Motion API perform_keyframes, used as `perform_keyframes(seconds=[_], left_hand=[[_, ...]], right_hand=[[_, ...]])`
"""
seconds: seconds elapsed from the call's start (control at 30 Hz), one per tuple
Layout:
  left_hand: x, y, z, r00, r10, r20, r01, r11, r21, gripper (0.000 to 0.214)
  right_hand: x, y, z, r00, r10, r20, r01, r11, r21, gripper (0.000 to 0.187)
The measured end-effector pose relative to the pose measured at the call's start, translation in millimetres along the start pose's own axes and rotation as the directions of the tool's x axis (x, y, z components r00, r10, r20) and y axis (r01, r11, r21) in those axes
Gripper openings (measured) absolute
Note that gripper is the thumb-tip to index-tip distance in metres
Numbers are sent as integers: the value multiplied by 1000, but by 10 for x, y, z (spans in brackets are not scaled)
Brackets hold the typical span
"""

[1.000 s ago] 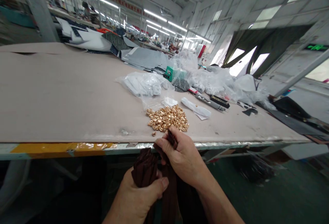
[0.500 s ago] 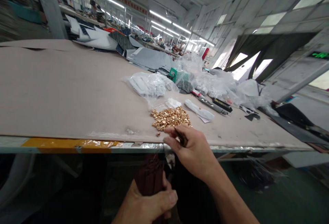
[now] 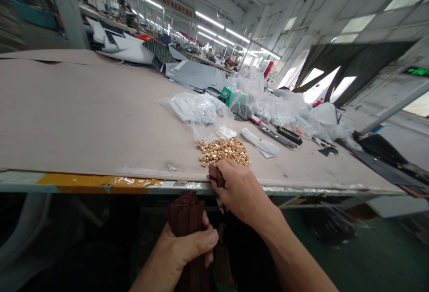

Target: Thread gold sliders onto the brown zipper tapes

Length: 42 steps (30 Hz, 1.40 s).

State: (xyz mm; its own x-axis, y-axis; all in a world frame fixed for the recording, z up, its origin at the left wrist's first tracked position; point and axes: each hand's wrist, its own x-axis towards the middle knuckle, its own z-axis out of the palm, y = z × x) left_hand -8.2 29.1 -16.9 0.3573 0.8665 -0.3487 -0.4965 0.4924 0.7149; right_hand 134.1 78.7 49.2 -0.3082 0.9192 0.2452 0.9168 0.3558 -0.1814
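In the head view my left hand (image 3: 187, 247) is wrapped round a thick bundle of dark brown strips (image 3: 186, 211), held upright below the table edge. My right hand (image 3: 239, 187) is closed at the table's front edge, with a short length of dark brown strip (image 3: 216, 175) sticking out between thumb and fingers. Just beyond that hand lies a loose pile of small gold-coloured metal pieces (image 3: 223, 149), whose near side the knuckles partly cover. The rest of what the right hand grips is hidden by its fingers.
Behind the pile lie a clear plastic bag with white contents (image 3: 194, 108) and a white paper strip (image 3: 259, 142). To the right are a grey-handled tool (image 3: 276, 136), a black case (image 3: 288, 135) and crumpled plastic bags (image 3: 288, 108). Yellow tape (image 3: 97, 182) covers part of the table edge.
My right hand has drawn slightly down and left, and the brown strip now shows beyond its fingertips. My left hand with the bundle has risen and shifted left. A lone gold piece is no longer visible near the edge.
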Motion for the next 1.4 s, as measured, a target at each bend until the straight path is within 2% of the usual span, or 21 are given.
perform_keyframes(seconds=[0.07, 0.17, 0.33, 0.53, 0.6, 0.67, 0.73, 0.77, 0.93, 1.1, 1.23, 1.33, 1.4], left_hand=[[16, -16, -20, 999, -10, -34, 12, 999, 35, 26], [28, -41, -43, 997, -16, -74, 21, 997, 69, 25], [8, -65, -41, 997, -8, -80, 13, 998, 68, 23], [-10, -72, -3, 999, -17, -44, 20, 997, 77, 22], [-20, -67, 13, 999, -35, -39, 39, 996, 83, 23], [-32, -62, 29, 998, -55, -29, 57, 995, 77, 24], [-43, -62, 40, 998, -66, 2, 66, 996, 61, 25], [-49, -64, 45, 998, -65, 19, 64, 996, 54, 26], [-65, -82, 75, 999, -48, 7, 48, 995, 86, 25], [-60, -135, 150, 999, -3, -33, 6, 997, 78, 24], [-24, -208, 183, 996, 17, -92, -16, 1000, 20, 29], [-5, -221, 182, 1000, 11, -2, -11, 1000, 9, 27], [-7, -199, 186, 1000, 22, -8, -22, 1000, 11, 26]], right_hand=[[-156, 59, -22, 997, 22, -68, -9, 982, 188, 15], [-439, 109, 1, 992, 82, -94, -39, 919, 393, 19], [-720, 108, 169, 990, 127, -57, -87, 884, 459, 20], [-717, 67, 244, 978, 204, -50, -145, 829, 540, 17], [-683, 43, 247, 958, 288, 1, -221, 734, 642, 16], [-632, 24, 259, 928, 363, 77, -290, 578, 763, 16], [-571, 20, 284, 907, 400, 128, -311, 437, 844, 17], [-543, 25, 301, 903, 409, 135, -308, 395, 865, 18], [-556, 55, 343, 885, 446, 131, -274, 275, 922, 17], [-747, -52, 234, 878, 374, 298, -373, 146, 916, 19], [-823, -87, 242, 898, 338, 282, -302, 5, 953, 24], [-859, -15, 326, 884, 334, 327, -309, -106, 945, 25], [-884, 37, 369, 867, 356, 349, -321, -138, 937, 24]])
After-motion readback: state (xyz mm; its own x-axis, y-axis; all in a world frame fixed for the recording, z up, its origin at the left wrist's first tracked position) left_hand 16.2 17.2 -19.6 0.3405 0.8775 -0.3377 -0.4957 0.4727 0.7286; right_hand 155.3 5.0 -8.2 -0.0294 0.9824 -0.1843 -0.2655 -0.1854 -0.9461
